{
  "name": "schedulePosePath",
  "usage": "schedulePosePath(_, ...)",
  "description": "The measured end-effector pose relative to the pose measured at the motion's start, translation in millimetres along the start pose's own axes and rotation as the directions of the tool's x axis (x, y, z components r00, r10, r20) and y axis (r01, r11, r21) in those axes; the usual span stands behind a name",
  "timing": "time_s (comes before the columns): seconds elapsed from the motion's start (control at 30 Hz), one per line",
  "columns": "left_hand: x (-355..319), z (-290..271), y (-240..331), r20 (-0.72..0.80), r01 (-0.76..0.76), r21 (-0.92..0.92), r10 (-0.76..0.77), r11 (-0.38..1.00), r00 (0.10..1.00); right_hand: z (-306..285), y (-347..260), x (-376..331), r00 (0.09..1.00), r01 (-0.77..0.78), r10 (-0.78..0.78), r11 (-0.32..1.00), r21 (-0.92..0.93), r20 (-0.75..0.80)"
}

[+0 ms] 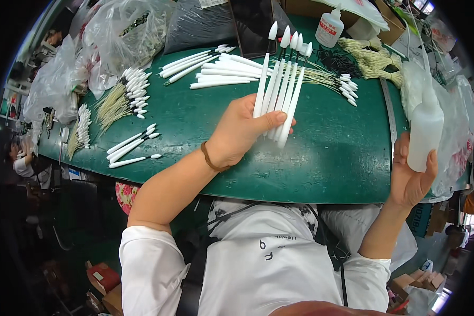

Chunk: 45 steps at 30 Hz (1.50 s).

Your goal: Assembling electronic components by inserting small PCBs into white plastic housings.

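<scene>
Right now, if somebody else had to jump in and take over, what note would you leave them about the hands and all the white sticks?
Left hand: holds a fan of white-handled brushes, tips up, above the green table.
Right hand: grips a translucent squeeze bottle, nozzle up.
Done, it seems: a pile of white handles at the table's far side and a few finished-looking ones near the left edge.
Left: bundles of loose tips on thin stems, and more by the small white bottle.
</scene>
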<state>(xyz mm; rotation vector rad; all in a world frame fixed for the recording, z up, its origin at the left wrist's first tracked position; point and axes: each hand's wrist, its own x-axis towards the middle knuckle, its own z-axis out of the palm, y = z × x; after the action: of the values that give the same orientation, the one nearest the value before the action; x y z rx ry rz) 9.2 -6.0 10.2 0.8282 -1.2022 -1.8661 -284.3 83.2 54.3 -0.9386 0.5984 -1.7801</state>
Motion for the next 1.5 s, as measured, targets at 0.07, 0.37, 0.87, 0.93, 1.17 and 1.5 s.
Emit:
schedulePosePath(0.07,1,0,1,0.001,0.002,-0.005,-0.002,1.0,1.0,1,2,4,1.0,0.014,-0.013,0.998,0.057,-0.027)
schedulePosePath(0.37,-1,-1,2,-0.01,0.0,0.043,0.0,0.999,1.0,15,-1,3,0.993,0.062,-0.055,0.996,0.069,-0.106)
schedulePosePath(0.87,0,-3,0,-0.019,-0.051,0.203,0.055,0.978,0.998,45,11,24,0.825,0.311,-0.386,0.92,-0.238,-0.412)
schedulePosePath(0.93,0,-3,1,-0.019,-0.058,0.249,0.065,0.967,0.998,35,8,26,0.884,0.27,-0.347,0.926,-0.265,-0.312)
schedulePosePath(1.17,1,-3,-1,-0.013,-0.067,0.287,0.073,0.956,0.997,44,20,37,0.876,0.237,-0.39,0.86,-0.452,-0.284)
schedulePosePath(1.5,0,-3,-1,-0.016,-0.048,0.302,0.055,0.952,0.998,31,19,37,0.91,0.258,-0.364,0.872,-0.415,-0.199)
